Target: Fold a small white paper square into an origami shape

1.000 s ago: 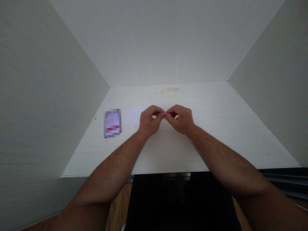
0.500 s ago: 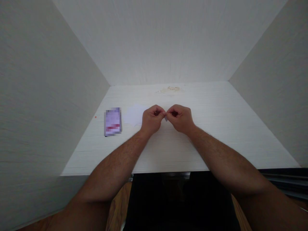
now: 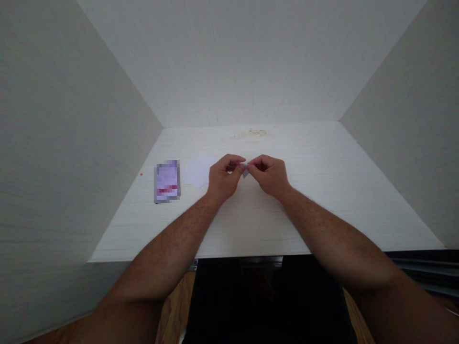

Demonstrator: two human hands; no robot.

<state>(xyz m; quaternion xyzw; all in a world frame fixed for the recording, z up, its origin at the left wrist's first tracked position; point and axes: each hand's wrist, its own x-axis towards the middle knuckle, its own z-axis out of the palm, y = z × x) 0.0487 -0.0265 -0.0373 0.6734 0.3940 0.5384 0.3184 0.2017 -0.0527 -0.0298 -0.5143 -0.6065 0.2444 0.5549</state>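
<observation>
My left hand (image 3: 223,177) and my right hand (image 3: 269,175) meet at the middle of the white table (image 3: 322,200), fingertips pinched together. Between them they hold a small pale piece of paper (image 3: 245,170), of which only a corner shows. Both hands rest low over the tabletop. A white sheet of paper (image 3: 197,171) lies flat just left of my left hand. Further left lies a purple and white pack (image 3: 167,181) with a red stripe.
White walls close the table in on the left, back and right. A brownish stain (image 3: 253,133) marks the far edge of the tabletop. A tiny red speck (image 3: 141,174) lies left of the pack. Dark space opens below the table's front edge.
The hands stay pinched together at the same spot. The small paper piece between the fingertips has shifted slightly and shows a bit more now.
</observation>
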